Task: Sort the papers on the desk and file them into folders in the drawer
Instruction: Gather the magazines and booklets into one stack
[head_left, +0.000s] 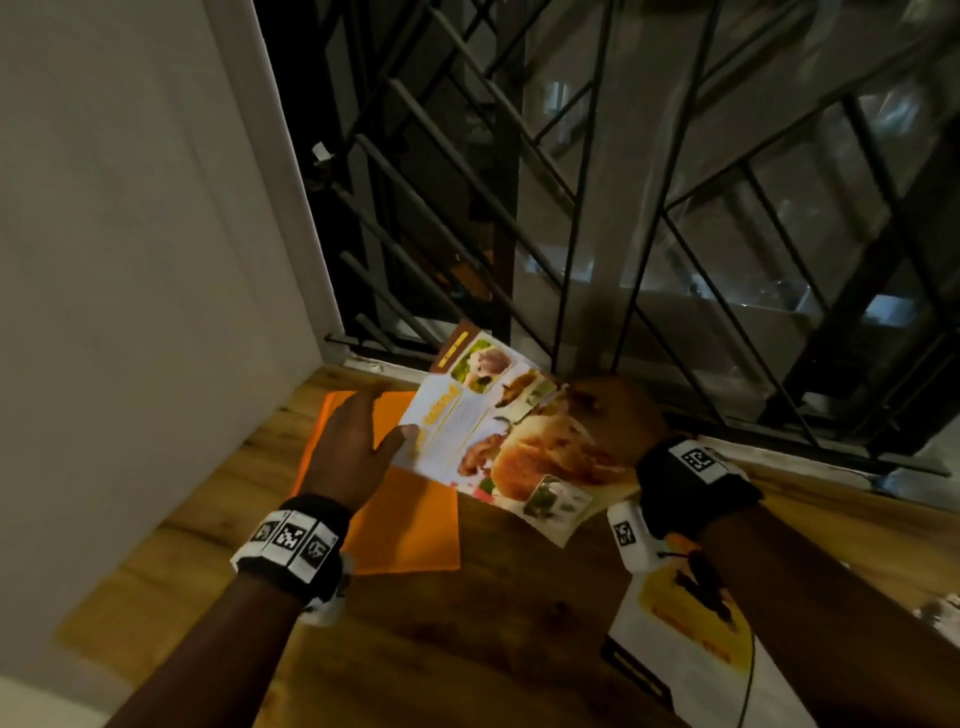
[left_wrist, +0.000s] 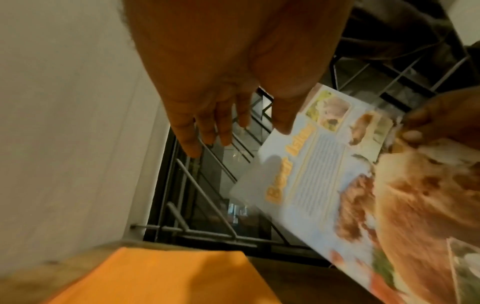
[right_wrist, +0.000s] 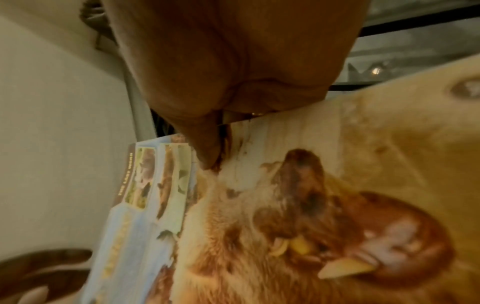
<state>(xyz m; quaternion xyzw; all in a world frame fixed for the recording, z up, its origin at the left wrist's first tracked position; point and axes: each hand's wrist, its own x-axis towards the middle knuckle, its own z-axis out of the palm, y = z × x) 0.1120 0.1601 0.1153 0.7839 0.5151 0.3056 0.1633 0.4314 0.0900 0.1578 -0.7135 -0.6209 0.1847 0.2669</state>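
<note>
The glossy animal page is held up off the bench at a tilt, pinched at its far edge by the right hand. The left hand is spread flat over the orange folder, its fingers relaxed and gripping nothing, the thumb just at the page's near edge. With only one pinch carrying it, the sheet could be creased or let slip. A second printed sheet lies under the right forearm and could be dragged off.
</note>
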